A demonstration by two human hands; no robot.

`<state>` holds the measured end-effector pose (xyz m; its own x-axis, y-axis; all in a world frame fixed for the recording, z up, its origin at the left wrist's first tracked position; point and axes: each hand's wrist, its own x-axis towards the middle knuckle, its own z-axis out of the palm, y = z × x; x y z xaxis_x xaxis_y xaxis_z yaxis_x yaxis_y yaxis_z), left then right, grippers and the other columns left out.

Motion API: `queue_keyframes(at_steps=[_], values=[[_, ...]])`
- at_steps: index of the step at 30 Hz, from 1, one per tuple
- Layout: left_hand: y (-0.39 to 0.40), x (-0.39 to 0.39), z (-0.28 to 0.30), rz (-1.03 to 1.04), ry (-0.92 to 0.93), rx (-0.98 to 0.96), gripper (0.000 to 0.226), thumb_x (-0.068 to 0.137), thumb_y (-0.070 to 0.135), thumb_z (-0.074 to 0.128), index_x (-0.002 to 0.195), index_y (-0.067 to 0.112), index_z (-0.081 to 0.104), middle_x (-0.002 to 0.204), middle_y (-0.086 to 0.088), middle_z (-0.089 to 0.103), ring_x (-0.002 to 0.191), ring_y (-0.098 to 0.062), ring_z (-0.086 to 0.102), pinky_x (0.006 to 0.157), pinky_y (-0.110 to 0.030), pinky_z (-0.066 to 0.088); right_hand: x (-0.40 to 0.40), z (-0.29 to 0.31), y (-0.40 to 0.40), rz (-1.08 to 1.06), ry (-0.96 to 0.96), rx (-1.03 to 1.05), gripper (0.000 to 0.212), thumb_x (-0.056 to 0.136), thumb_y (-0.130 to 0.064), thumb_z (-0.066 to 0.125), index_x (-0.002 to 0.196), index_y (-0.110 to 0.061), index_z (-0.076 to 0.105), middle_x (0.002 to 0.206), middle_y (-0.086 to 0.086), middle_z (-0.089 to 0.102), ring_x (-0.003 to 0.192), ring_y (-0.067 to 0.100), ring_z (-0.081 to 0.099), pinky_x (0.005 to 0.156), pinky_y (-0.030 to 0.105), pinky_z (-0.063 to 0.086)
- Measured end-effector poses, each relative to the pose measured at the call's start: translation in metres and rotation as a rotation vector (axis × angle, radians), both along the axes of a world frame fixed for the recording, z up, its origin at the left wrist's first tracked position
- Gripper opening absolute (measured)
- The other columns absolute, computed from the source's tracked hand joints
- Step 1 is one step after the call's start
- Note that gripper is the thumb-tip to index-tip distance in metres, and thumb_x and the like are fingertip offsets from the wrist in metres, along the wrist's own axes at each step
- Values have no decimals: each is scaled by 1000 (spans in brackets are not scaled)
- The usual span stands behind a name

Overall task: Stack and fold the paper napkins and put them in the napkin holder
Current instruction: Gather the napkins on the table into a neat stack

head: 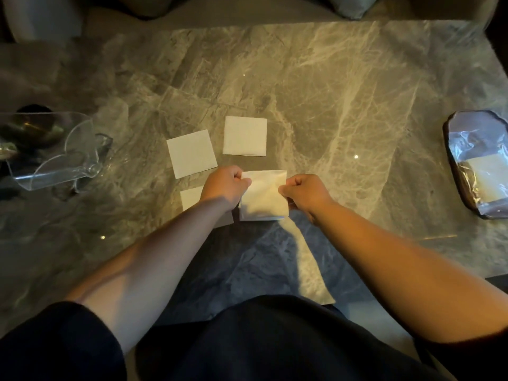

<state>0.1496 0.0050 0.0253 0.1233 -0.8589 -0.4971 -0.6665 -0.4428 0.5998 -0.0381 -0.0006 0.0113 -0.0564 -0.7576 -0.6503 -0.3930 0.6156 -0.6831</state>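
Napkin (264, 196) pinched by left hand (225, 187) and right hand (303, 195); fourth napkin (191, 198) half hidden under left wrist.

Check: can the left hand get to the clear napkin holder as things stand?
Probably yes, once freed: left hand is pinching the held napkin; bare table lies between it and the holder.

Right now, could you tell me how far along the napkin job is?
Early. Nothing looks finished: the clear holder shows no napkins. The left hand and right hand pinch one napkin above the table. Two loose napkins and one under the left forearm remain.
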Motion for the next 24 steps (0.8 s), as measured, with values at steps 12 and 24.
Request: queue_keyframes(at_steps=[12,24], values=[[9,0,-25,-133,-161,-52,17,93,32,53,81,21,47,79,-1,53,74,-24,49,61,-30,33,8,-9,10,163,316,-64,23,79,-15,65,63,-16,48,63,2,56,60,18,52,52,27,40],[6,0,-34,-132,-205,-65,15,94,34,50,84,23,47,81,-2,55,77,-26,53,61,-31,35,13,-12,10,190,394,-80,10,83,-17,58,73,-16,56,68,-4,57,61,10,51,48,23,33]])
